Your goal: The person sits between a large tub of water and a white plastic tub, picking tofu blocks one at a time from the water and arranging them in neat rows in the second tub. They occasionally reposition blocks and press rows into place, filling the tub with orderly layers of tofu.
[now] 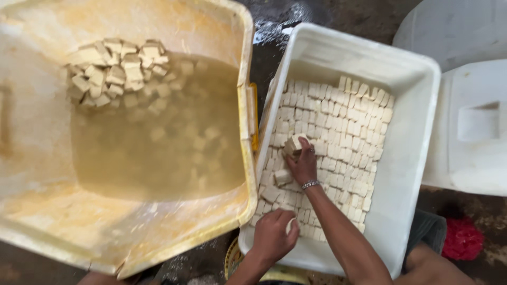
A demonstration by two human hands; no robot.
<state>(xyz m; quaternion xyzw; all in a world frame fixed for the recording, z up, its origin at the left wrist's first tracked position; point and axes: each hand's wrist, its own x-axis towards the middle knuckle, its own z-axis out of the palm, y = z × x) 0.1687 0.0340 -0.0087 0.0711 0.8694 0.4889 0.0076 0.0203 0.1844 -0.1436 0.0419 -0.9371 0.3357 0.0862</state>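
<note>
Head view: tofu cubes (293, 143) in hands (302, 164)

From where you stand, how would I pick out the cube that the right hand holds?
Find the white tub on the right, filled with rows of pale cubes. Near its middle, the right hand with a bracelet lifts one cube. It alone sits raised and tilted above the flat rows.

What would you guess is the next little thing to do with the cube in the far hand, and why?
Probably set it down into the rows. The right hand holds a pale cube just above the white tub, where cubes already lie packed side by side; loose ones sit near the left hand.
</note>
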